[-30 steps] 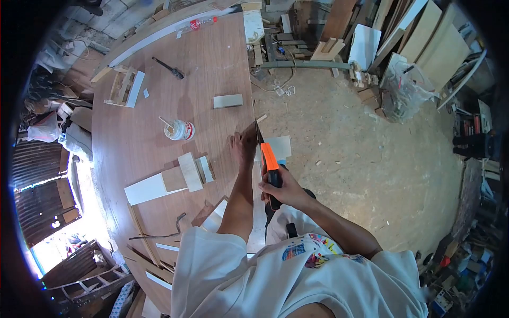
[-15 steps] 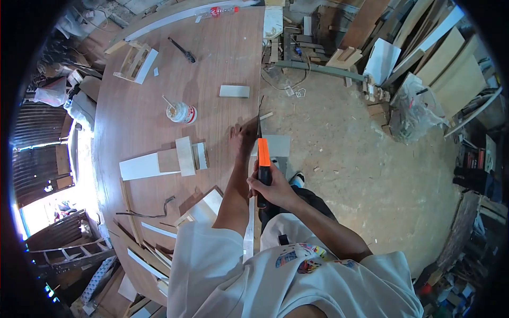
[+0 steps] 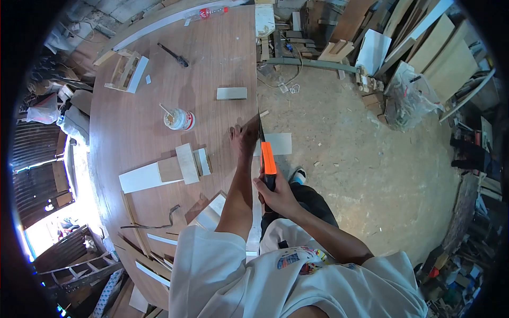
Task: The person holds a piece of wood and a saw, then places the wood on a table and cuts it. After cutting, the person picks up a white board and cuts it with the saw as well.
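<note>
Moved: saw (image 3: 268, 159) drawn back toward the body, mid-stroke
Right hand (image 3: 277, 195): grip clenched on the saw handle
Left hand (image 3: 243, 139): spread flat on surface (image 3: 207, 58) edge, beside blade

Your left arm's stretched pretty much straight out ahead, left hand (image 3: 243, 139) planted palm-down with the fingers spread. Your right hand (image 3: 277, 195) sits closer to your body, curled into a tight fist, wrist straight, elbow bent out to the right.
</note>
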`<action>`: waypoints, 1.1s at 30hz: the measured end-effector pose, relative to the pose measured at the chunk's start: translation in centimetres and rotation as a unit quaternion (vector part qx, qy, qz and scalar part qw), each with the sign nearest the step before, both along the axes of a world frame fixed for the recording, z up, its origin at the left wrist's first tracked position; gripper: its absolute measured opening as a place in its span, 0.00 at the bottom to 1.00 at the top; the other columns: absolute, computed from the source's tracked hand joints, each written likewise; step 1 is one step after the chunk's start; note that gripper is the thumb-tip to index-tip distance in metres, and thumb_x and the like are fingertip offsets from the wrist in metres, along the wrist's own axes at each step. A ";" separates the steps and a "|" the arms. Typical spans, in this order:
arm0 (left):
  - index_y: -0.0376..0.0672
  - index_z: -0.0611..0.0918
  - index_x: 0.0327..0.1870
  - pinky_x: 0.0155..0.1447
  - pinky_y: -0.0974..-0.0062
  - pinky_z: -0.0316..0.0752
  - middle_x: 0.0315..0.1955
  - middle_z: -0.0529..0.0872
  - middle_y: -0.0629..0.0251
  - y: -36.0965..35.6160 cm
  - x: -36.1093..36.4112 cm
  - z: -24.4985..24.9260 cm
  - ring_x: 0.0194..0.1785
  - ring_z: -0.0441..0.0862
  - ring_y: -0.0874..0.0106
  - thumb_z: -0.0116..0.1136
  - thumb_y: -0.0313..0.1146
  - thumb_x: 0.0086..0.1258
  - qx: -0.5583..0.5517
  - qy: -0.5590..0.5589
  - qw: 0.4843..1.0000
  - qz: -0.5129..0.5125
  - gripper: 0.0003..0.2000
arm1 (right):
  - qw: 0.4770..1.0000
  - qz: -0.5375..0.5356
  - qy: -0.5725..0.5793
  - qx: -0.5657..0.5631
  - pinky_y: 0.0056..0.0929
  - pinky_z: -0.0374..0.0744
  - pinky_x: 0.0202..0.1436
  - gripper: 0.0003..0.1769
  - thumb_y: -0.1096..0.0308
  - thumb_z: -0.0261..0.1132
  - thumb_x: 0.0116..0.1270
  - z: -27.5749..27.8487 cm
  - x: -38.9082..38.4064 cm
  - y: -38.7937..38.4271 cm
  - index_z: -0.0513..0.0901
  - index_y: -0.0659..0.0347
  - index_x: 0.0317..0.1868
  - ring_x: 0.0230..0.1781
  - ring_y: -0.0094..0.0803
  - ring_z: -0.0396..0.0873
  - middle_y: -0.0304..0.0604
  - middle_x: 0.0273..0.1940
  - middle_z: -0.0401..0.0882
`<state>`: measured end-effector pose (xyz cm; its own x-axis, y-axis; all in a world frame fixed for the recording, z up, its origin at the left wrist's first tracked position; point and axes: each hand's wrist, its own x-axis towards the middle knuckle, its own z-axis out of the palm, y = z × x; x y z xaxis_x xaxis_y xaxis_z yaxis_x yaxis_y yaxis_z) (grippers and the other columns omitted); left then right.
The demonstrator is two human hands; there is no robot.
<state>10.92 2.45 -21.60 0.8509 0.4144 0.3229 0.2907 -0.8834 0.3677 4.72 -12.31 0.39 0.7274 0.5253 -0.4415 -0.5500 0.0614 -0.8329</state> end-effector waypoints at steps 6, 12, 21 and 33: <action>0.44 0.84 0.35 0.51 0.57 0.72 0.35 0.78 0.56 -0.7 -0.4 -0.6 0.44 0.75 0.54 0.62 0.36 0.56 -0.025 0.008 1.000 0.011 0.09 | 0.989 -0.046 -0.098 -0.106 0.25 0.68 0.27 0.10 0.71 0.61 0.68 -0.6 -0.1 -0.4 0.68 0.61 0.43 0.22 0.22 0.68 0.37 0.24 0.69; 0.46 0.84 0.34 0.49 0.59 0.72 0.32 0.77 0.56 -1.2 -0.2 -0.3 0.42 0.75 0.55 0.62 0.34 0.56 -0.049 0.010 0.999 -0.015 0.06 | 0.964 -0.081 -0.190 -0.168 0.19 0.67 0.28 0.08 0.74 0.60 0.68 -0.6 0.0 -0.6 0.69 0.61 0.43 0.26 0.15 0.65 0.32 0.28 0.68; 0.48 0.83 0.32 0.46 0.59 0.70 0.30 0.76 0.59 -0.9 -0.3 -1.2 0.39 0.74 0.57 0.61 0.32 0.56 -0.077 -0.024 0.995 -0.050 0.04 | 0.955 -0.083 -0.194 -0.210 0.29 0.71 0.30 0.07 0.75 0.58 0.63 -0.2 1.3 1.2 0.70 0.65 0.39 0.26 0.25 0.71 0.41 0.24 0.68; 0.49 0.82 0.31 0.45 0.60 0.69 0.30 0.77 0.61 -1.0 -0.5 -0.7 0.40 0.75 0.58 0.61 0.34 0.55 -0.085 -0.001 0.996 -0.039 0.04 | 0.962 -0.066 -0.135 -0.229 0.30 0.72 0.31 0.07 0.74 0.57 0.61 -0.4 2.3 0.9 0.70 0.66 0.38 0.25 0.27 0.71 0.43 0.23 0.69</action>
<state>10.43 1.45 -22.33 0.8822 0.3953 0.2556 0.2223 -0.8284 0.5141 6.99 -11.39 0.01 0.8944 0.2161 -0.3915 -0.3233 -0.2925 -0.9000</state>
